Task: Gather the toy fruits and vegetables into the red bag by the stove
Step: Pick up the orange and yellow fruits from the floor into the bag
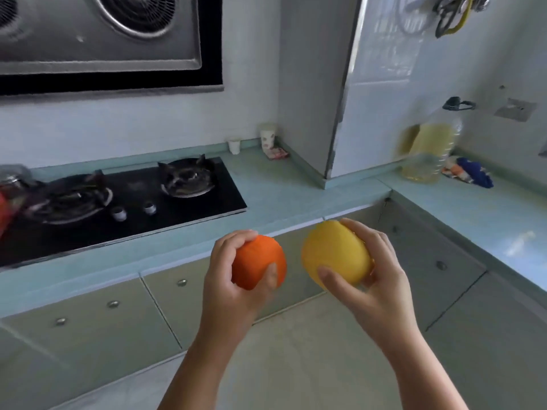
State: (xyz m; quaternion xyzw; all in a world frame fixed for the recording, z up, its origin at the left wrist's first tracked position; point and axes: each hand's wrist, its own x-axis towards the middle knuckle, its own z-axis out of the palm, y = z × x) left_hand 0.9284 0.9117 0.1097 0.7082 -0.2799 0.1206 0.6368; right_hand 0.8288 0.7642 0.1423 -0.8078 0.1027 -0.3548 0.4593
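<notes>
My left hand (233,279) grips an orange toy fruit (257,260), fingers and thumb wrapped around it. My right hand (376,279) holds a larger yellow toy fruit (334,255) the same way. Both are held in the air in front of the counter edge, side by side and a little apart. A sliver of the red bag (4,211) shows at the far left edge, left of the black stove (133,199), blurred and mostly cut off.
The pale blue counter (296,199) runs in an L around the corner. A large oil bottle (429,149) and a blue cloth (473,173) stand at the right. Two paper cups (268,136) sit at the back by the wall. Cabinet doors lie below; a range hood (103,34) hangs above.
</notes>
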